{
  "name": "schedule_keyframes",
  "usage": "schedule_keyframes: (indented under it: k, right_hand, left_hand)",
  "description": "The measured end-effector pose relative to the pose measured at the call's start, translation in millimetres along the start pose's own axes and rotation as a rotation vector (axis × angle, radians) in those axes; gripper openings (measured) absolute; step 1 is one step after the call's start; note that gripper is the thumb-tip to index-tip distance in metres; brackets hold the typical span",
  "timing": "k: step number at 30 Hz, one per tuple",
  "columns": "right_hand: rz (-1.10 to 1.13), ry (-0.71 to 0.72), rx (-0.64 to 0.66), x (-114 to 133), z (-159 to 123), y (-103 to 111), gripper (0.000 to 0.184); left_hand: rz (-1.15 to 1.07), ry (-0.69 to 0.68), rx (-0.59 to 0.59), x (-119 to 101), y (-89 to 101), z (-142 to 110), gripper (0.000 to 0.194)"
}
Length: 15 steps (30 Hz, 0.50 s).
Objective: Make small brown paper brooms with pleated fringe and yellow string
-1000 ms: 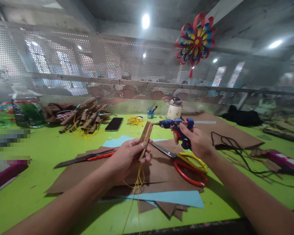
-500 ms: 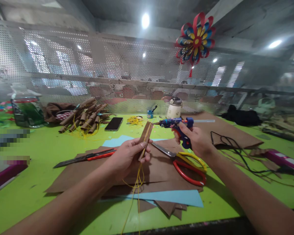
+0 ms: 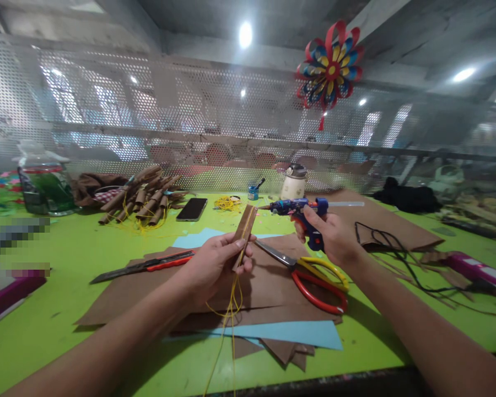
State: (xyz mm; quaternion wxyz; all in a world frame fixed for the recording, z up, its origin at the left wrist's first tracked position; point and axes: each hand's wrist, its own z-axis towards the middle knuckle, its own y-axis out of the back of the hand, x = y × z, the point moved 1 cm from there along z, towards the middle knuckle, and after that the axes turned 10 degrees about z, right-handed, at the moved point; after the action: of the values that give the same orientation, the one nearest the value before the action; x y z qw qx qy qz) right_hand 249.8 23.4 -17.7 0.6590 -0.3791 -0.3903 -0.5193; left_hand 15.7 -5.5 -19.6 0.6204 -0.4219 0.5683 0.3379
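Left grip point(image 3: 217, 259) pinching brown strip point(image 3: 243, 225), right grip point(image 3: 334, 234) wrapped round glue gun point(image 3: 287, 207)

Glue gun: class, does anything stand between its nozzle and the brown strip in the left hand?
Nothing visible does. The right hand holds the glue gun with its nozzle beside the upper end of the brown strip.
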Motion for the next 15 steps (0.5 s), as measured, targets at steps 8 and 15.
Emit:
schedule_keyframes:
  k: [8, 15]
  right_hand:
    - [0.037, -0.013, 0.002, -0.7, -0.5, -0.1, 0.037]
    - [0.017, 0.008, 0.007, -3.2, 0.2, 1.7, 0.04]
  left_hand:
    - [0.01, -0.009, 0.01, 2.2, 1.1, 1.1, 0.016]
    - [0.014, -0.006, 0.019, 2.4, 1.6, 0.8, 0.019]
